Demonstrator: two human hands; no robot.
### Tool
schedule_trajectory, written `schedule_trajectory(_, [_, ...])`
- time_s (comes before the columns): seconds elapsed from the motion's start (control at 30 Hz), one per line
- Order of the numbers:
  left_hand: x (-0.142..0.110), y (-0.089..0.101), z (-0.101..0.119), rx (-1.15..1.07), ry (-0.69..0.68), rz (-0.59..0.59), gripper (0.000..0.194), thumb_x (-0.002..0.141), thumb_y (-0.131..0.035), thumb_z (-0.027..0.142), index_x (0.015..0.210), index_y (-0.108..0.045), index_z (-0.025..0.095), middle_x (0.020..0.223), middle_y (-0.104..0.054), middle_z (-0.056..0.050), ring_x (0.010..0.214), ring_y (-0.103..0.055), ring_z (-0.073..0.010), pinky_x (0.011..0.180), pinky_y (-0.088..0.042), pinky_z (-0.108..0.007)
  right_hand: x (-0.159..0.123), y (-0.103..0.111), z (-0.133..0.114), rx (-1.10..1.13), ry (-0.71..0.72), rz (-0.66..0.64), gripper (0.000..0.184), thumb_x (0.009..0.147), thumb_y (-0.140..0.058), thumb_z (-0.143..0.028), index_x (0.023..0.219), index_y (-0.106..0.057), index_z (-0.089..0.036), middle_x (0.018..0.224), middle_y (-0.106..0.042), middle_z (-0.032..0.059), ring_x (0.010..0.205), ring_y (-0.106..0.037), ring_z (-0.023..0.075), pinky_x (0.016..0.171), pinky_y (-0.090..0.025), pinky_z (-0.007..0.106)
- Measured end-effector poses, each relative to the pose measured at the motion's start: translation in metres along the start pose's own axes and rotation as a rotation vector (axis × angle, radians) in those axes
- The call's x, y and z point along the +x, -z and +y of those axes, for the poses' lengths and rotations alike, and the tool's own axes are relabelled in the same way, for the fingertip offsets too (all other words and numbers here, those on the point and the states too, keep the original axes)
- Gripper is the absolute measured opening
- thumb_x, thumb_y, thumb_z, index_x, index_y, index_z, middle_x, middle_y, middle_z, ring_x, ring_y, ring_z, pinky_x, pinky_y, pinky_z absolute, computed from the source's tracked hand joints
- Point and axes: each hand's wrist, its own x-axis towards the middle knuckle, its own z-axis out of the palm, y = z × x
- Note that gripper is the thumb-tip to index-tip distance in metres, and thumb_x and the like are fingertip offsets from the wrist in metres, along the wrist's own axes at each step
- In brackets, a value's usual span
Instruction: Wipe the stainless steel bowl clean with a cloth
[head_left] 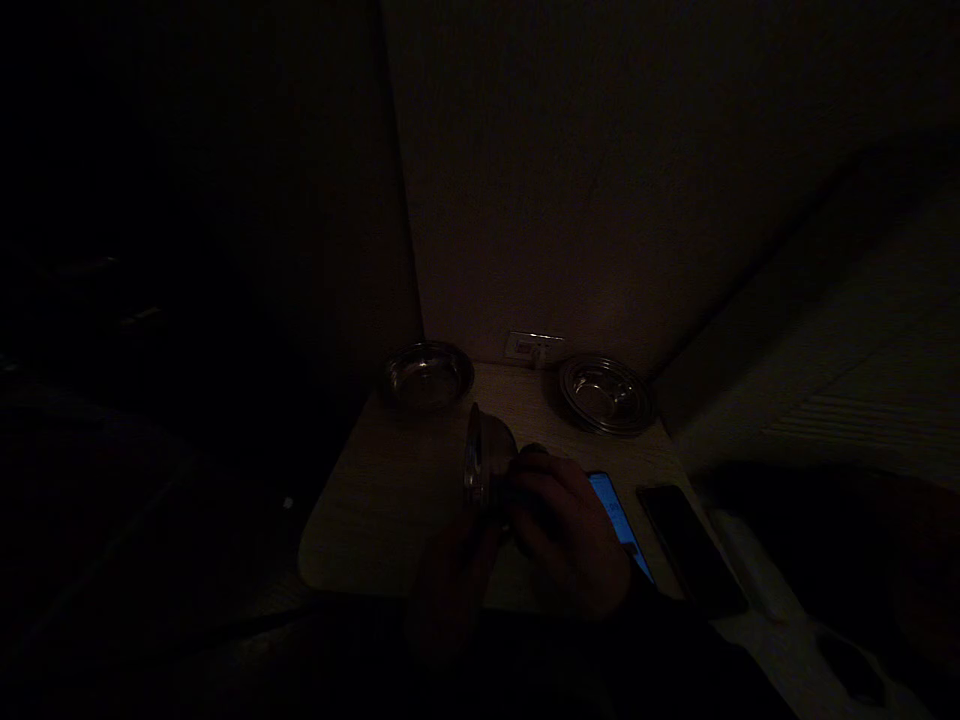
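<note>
A shiny metal bowl (498, 448) is held on its side above the small table, its rim facing left. My left hand (454, 570) grips the bowl's lower edge from below; its fingers are bent and very dim. Against the bowl's outer base, on the right, my right hand (574, 530) is closed with its fingers curled. Something dark shows at these fingers, but the poor light hides what it is.
The pale wooden table (375, 500) stands against a wall with a socket (534, 347). A metal bowl (427, 378) sits at the back left, stacked metal dishes (606, 396) at the back right. A lit phone (619, 520) and a dark phone (690, 545) lie at the right.
</note>
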Motion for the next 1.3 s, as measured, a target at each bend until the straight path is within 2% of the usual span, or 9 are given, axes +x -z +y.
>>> schedule_trajectory(0.13, [0.002,0.001,0.001,-0.007,0.027,0.006,0.038,0.079,-0.05,0.04,0.105,-0.065,0.016,0.105,-0.069,-0.008,0.098,-0.063,-0.0246,0.088,-0.047,-0.037,0.001,0.006,0.001,0.011,0.036,-0.041,0.024,0.085,-0.055,-0.017,0.107,-0.061,-0.024,0.112,-0.06,0.0075,0.103,-0.056,0.0219,0.085,-0.05,0.037])
schedule_trajectory(0.4, [0.003,0.003,0.014,-0.025,0.013,-0.047,0.036,0.079,-0.051,0.036,0.104,-0.066,0.014,0.095,-0.071,-0.007,0.09,-0.065,-0.0223,0.079,-0.05,-0.031,0.008,0.019,0.008,-0.011,0.077,-0.147,0.026,0.085,-0.051,-0.016,0.106,-0.063,-0.023,0.111,-0.063,0.008,0.102,-0.059,0.0217,0.085,-0.051,0.037])
schedule_trajectory(0.57, [0.003,0.003,0.017,0.0,0.036,-0.045,0.035,0.079,-0.052,0.035,0.103,-0.067,0.015,0.101,-0.071,-0.007,0.093,-0.065,-0.0229,0.082,-0.049,-0.031,0.016,0.023,0.007,-0.046,0.055,-0.235,0.022,0.084,-0.054,-0.015,0.103,-0.062,-0.022,0.108,-0.063,0.0081,0.099,-0.059,0.021,0.085,-0.051,0.037])
schedule_trajectory(0.77, [0.003,0.002,0.016,0.044,-0.032,-0.058,0.036,0.081,-0.049,0.036,0.104,-0.066,0.015,0.094,-0.071,-0.006,0.088,-0.066,-0.0212,0.076,-0.05,-0.029,0.019,0.024,0.0,-0.106,0.034,-0.297,0.022,0.082,-0.058,-0.015,0.103,-0.06,-0.021,0.105,-0.062,0.0087,0.097,-0.059,0.0223,0.082,-0.052,0.036])
schedule_trajectory(0.9, [0.004,0.003,0.014,0.094,-0.032,-0.056,0.036,0.082,-0.047,0.035,0.106,-0.065,0.016,0.099,-0.071,-0.006,0.092,-0.065,-0.0213,0.079,-0.049,-0.03,0.022,0.021,-0.001,-0.155,0.02,-0.296,0.02,0.081,-0.059,-0.016,0.101,-0.061,-0.019,0.102,-0.061,0.0096,0.095,-0.059,0.0234,0.08,-0.051,0.037])
schedule_trajectory(1.07, [0.007,0.004,0.008,0.085,-0.068,-0.038,0.035,0.082,-0.047,0.037,0.103,-0.066,0.015,0.094,-0.071,-0.006,0.087,-0.066,-0.0214,0.074,-0.05,-0.029,0.028,0.016,-0.001,-0.117,0.019,-0.277,0.018,0.083,-0.057,-0.015,0.1,-0.06,-0.019,0.099,-0.062,0.0085,0.093,-0.058,0.0224,0.08,-0.05,0.037])
schedule_trajectory(1.17, [0.006,0.003,0.008,0.079,-0.079,-0.052,0.036,0.082,-0.048,0.036,0.108,-0.066,0.018,0.102,-0.07,-0.005,0.094,-0.065,-0.021,0.079,-0.049,-0.029,0.028,0.017,-0.001,-0.109,0.041,-0.284,0.019,0.081,-0.059,-0.014,0.099,-0.06,-0.02,0.101,-0.061,0.0088,0.096,-0.056,0.0232,0.082,-0.05,0.039])
schedule_trajectory(1.3, [0.003,0.002,0.012,0.116,-0.036,-0.077,0.041,0.082,-0.047,0.038,0.112,-0.064,0.016,0.103,-0.07,-0.007,0.096,-0.064,-0.0225,0.083,-0.049,-0.031,0.027,0.019,0.002,-0.096,0.012,-0.316,0.017,0.082,-0.058,-0.013,0.098,-0.06,-0.019,0.098,-0.061,0.0083,0.091,-0.058,0.0216,0.08,-0.05,0.037])
